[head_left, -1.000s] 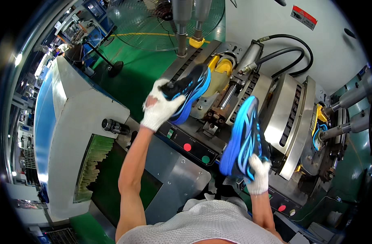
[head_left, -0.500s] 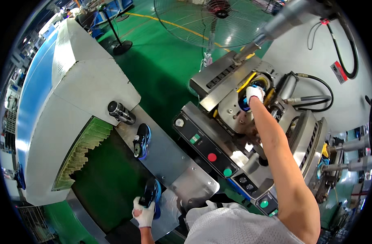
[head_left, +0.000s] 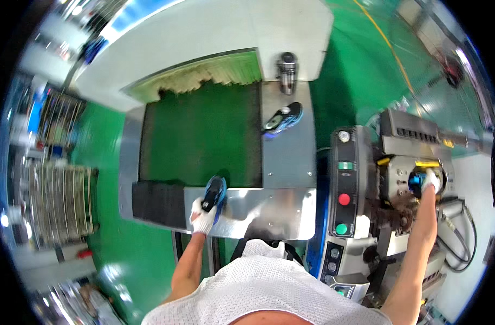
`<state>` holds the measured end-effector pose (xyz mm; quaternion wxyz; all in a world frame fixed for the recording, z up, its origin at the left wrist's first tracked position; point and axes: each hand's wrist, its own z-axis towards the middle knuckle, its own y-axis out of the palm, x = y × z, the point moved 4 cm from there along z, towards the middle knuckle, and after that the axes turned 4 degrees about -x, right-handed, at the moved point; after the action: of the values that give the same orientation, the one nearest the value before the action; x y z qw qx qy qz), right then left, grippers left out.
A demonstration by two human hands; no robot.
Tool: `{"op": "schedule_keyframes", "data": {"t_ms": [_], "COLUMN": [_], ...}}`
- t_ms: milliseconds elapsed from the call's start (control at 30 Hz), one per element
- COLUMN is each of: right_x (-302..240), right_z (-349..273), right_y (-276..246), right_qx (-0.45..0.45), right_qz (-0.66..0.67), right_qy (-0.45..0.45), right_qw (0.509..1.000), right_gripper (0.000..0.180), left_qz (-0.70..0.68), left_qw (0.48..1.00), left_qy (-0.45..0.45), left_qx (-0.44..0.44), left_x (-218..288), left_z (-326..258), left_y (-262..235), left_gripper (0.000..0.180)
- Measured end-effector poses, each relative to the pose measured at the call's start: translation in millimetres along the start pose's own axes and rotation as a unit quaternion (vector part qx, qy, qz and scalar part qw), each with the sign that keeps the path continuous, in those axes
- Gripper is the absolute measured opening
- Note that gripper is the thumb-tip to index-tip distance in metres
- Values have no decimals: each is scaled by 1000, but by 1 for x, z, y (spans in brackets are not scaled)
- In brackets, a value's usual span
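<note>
My left hand [head_left: 202, 220], in a white knit glove, is closed round the heel end of a black and blue sneaker [head_left: 215, 196]. That sneaker is over the near end of the green conveyor belt [head_left: 201, 138], its toe pointing away from me. Far to the right, my gloved right hand [head_left: 431, 180] reaches into the opening of a metal pressing machine [head_left: 399, 172]. Its fingers are closed on a blue and black shoe [head_left: 417, 182] there, partly hidden by the hand and blurred. Another black and blue sneaker [head_left: 284, 119] lies on the metal ledge right of the belt.
A dark steel flask [head_left: 287, 73] stands on the ledge by the white tunnel housing [head_left: 299, 27]. A control panel [head_left: 345, 184] with red and green buttons lies between ledge and machine. Wire racks [head_left: 58, 200] stand at left; a fan [head_left: 452, 73] is at far right.
The view has swung left, bringing the whole belt into sight. My left hand still holds its sneaker near the belt's end; my right hand stays at the shoe in the machine.
</note>
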<state>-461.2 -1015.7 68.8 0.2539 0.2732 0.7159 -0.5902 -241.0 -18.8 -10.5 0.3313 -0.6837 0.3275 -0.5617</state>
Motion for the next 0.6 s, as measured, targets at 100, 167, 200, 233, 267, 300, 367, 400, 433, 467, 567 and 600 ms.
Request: {"op": "schedule_keyframes", "data": {"t_ms": [100, 167, 200, 233, 267, 300, 367, 400, 433, 467, 567, 600], "right_x": [-25, -60, -100, -132, -136, -143, -104, -66, -24, 18, 12, 13], "right_z": [-21, -51, -140, -250, -335, -422, -518, -530, -543, -549, -585, -578], "right_y": [2, -22, 23, 28, 23, 20, 41, 61, 84, 103, 115, 112], "right_qx": [-159, -163, -41, 103, 64, 19, -23, -29, -41, -41, -85, -107], "right_qz": [10, -213, -186, -162, -109, -56, -54, -123, -191, -393, -562, -593], "right_qy": [-29, -132, -220, -273, -329, -382, -484, -457, -430, -371, -259, -251], "right_qw": [987, 954, 957, 943, 936, 922, 873, 880, 881, 840, 781, 758], "right_gripper": [70, 81, 83, 85, 86, 88, 94, 98, 101, 103, 108, 101], "left_qz": [16, 12, 25, 45, 42, 37, -30, -66, -67, -63, -32, -104], "left_qw": [1000, 999, 999, 998, 999, 999, 998, 996, 992, 986, 962, 940], "left_qy": [15, 32, 19, 14, -7, -23, -6, 45, 100, 123, 162, 171], "left_qx": [-6, 2, 44, 53, 29, 2, -49, -45, -42, -88, -218, -276], "left_x": [-8, 1, -19, -14, -10, -4, -4, 4, -9, -3, 19, 22], "left_z": [-5, -7, -28, -34, -31, -24, -15, -11, -3, 7, 34, 47], "left_y": [-4, -5, -17, -27, -26, -24, -21, -25, -12, -13, -25, -27], "left_gripper": [53, 52, 56, 56, 55, 55, 53, 49, 46, 46, 52, 55]}}
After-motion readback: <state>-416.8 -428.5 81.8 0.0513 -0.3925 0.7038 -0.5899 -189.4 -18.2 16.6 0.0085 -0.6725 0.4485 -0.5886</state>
